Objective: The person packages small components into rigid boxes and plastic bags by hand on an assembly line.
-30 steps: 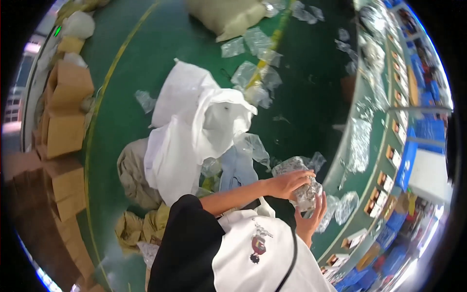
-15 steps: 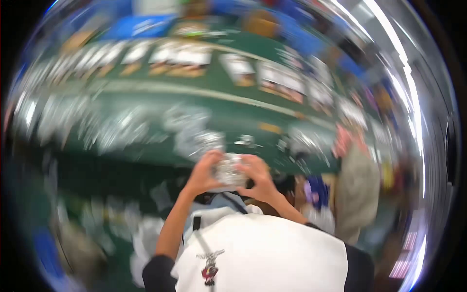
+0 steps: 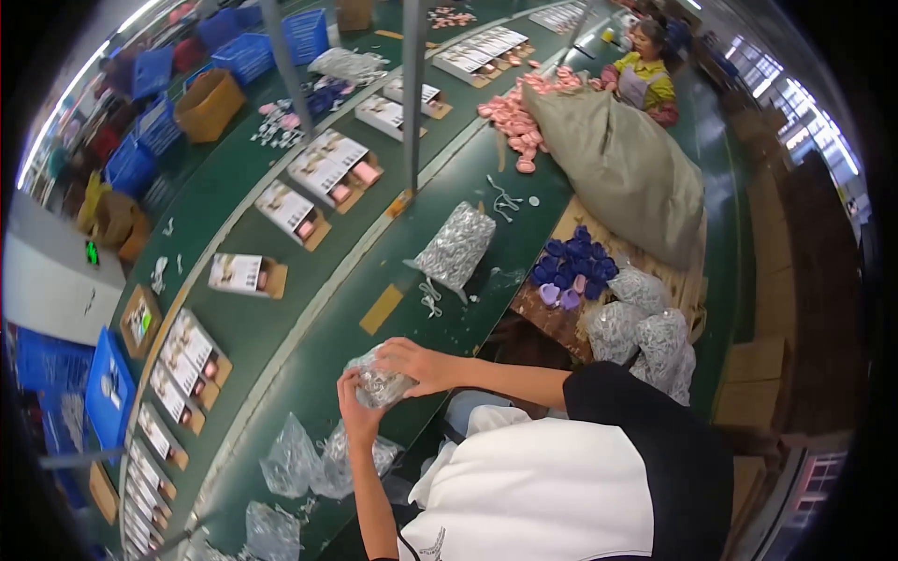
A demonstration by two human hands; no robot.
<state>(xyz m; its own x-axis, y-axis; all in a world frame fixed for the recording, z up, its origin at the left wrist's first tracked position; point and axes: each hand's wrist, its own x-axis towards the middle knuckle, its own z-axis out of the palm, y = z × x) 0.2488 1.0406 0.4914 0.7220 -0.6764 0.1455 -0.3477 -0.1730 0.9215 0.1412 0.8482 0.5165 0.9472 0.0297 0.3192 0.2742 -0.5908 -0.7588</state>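
A small clear plastic bag (image 3: pixel 379 383) stuffed with little pale parts sits between both of my hands above the green workbench (image 3: pixel 393 252). My left hand (image 3: pixel 354 411) grips it from below. My right hand (image 3: pixel 416 363) covers it from above and to the right. Several empty clear bags (image 3: pixel 304 460) lie crumpled on the bench just below my left hand. A larger filled clear bag (image 3: pixel 456 247) rests farther up the bench.
Open cardboard boxes with cards (image 3: pixel 245 275) ride the green conveyor on the left. Blue crates (image 3: pixel 245 54) stand at the back. A big grey sack (image 3: pixel 625 168), pink parts (image 3: pixel 516 122), purple parts (image 3: pixel 571 264) and filled bags (image 3: pixel 655 338) lie to the right. Another person (image 3: pixel 645 67) works at the far end.
My view has swung from the green floor with scattered bags to the workbench and conveyor. Both hands have stayed on the small bag throughout.
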